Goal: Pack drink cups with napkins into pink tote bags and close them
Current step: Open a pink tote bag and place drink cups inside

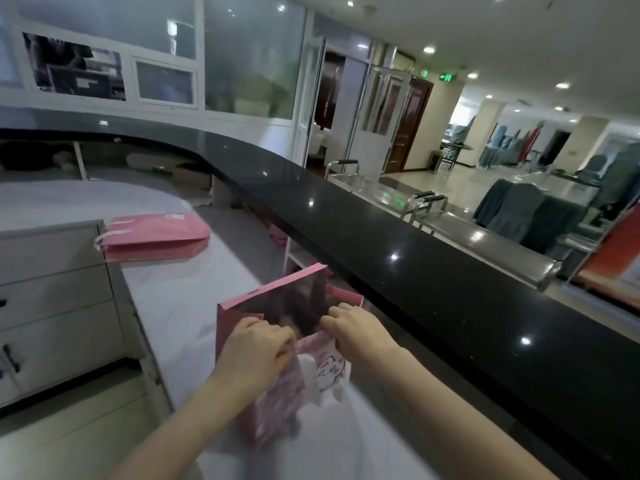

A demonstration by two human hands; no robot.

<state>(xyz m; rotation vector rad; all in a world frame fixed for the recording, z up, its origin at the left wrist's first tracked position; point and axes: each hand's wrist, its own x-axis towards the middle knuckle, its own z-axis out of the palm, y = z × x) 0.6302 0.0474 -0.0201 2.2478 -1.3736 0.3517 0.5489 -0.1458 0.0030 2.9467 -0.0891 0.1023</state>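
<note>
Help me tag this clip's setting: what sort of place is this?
Probably the staff side of a hotel or banquet-hall service counter: a long curved black counter, steel trolleys beyond it, and cloth-covered chairs in the hall behind.

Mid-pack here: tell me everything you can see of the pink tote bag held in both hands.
The pink paper-like tote bag stands roughly upright on the white-covered worktop, beside the black glossy counter. Its mouth is open, the inside dark; the far wall rises above the near one, with a small slot at its rim. The near face is blurred, with a white printed patch. The left hand and right hand both pinch the near rim. No handles or contents can be made out.
</note>
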